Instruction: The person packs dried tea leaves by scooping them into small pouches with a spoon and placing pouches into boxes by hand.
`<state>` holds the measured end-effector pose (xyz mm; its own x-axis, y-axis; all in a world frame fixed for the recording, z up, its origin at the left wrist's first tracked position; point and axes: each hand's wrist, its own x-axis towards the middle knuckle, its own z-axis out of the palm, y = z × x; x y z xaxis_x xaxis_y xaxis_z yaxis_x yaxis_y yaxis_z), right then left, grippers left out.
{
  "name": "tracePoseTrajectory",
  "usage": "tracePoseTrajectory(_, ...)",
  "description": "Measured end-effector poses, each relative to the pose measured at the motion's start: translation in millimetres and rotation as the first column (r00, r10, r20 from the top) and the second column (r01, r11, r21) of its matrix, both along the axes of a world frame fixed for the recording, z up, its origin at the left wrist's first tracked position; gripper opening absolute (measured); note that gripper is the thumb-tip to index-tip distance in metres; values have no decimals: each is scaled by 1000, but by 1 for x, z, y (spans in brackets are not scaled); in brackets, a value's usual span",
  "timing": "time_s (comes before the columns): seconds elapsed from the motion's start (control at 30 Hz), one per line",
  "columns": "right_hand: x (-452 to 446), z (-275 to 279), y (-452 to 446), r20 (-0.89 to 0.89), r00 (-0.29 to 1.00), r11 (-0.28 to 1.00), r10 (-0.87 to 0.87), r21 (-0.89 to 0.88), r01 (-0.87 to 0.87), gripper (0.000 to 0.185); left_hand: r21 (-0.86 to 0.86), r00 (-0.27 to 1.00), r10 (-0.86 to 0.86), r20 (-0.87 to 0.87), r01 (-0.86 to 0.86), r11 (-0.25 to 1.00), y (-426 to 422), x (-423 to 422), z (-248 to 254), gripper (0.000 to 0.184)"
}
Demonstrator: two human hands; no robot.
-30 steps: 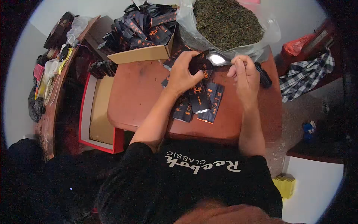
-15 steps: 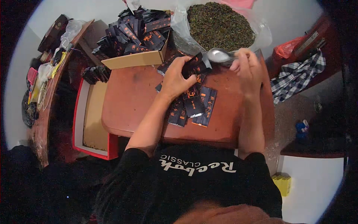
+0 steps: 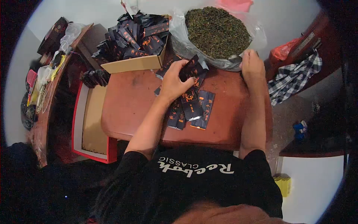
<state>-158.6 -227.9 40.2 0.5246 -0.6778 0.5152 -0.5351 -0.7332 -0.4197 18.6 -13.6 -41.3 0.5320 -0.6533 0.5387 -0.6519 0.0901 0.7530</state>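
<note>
My left hand (image 3: 175, 81) is closed round a black packet (image 3: 192, 68) with orange print, held upright over the table. Below it several flat black packets (image 3: 205, 108) lie overlapping on the brown table (image 3: 130, 100). My right hand (image 3: 253, 66) is closed at the right edge of a clear plastic bag (image 3: 179, 41) full of dark dried leaves (image 3: 218, 33). The spoon in its fingers shows only as a small dark part at the bag's rim; its bowl cannot be made out.
A cardboard box (image 3: 132, 65) heaped with black packets stands at the back left. An open red-edged box (image 3: 109, 149) is left of the table. A checked cloth (image 3: 294, 80) and red bag (image 3: 285, 49) are at right, a cluttered shelf (image 3: 48, 108) at far left.
My right hand has moved with the spoon from beside the packet to the bag's right edge. My left hand still holds its packet. The view has shifted slightly.
</note>
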Motion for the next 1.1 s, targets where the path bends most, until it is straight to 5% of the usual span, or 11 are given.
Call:
tracePoseTrajectory(0.13, 3, -1, 1, 179, 978, 994, 104, 23, -110, 30, -10, 1000, 11, 11, -11, 1000, -1, -1, 2, 52)
tracePoseTrajectory(0.23, 16, 2, 13, 211, 974, 977, 85, 172, -123, 29, -9, 1000, 14, -6, -14, 1000, -1, -1, 2, 53)
tracePoseTrajectory(0.6, 54, -26, -5, 480, 874, 924, 73, 297, -240, 28, 83, 998, 19, -67, -14, 996, -23, 3, 8, 53)
tracePoseTrajectory(1.1, 37, -6, -14, 725, 688, 640, 26, 517, -569, 24, 73, 994, 56, -91, -49, 996, -33, 5, -2, 52)
